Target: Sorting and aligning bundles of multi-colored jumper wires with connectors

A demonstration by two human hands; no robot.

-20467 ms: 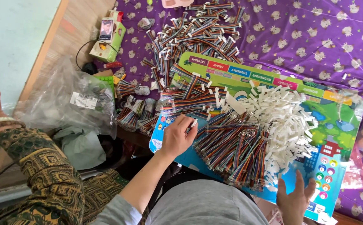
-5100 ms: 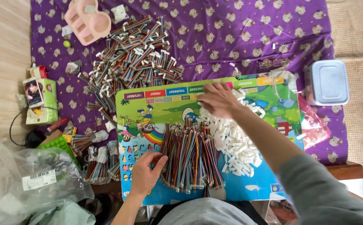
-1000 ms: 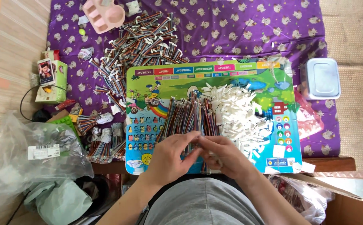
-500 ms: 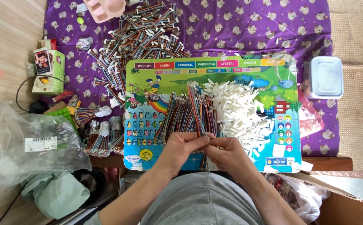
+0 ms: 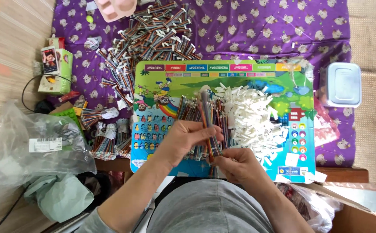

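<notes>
Green carton (image 5: 56, 71), white-labelled clear bag (image 5: 28, 146) left.

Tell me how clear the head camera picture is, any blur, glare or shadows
Head view: soft, even daylight with no hard shadows; the clear plastic bag shows mild sheen; the multicoloured wire strip in both hands is slightly motion-blurred at its far end; the purple cloth is sharp.

White connector pile (image 5: 250, 116) is blocking right of the picture board (image 5: 240, 84); its top band is lying free.
</notes>
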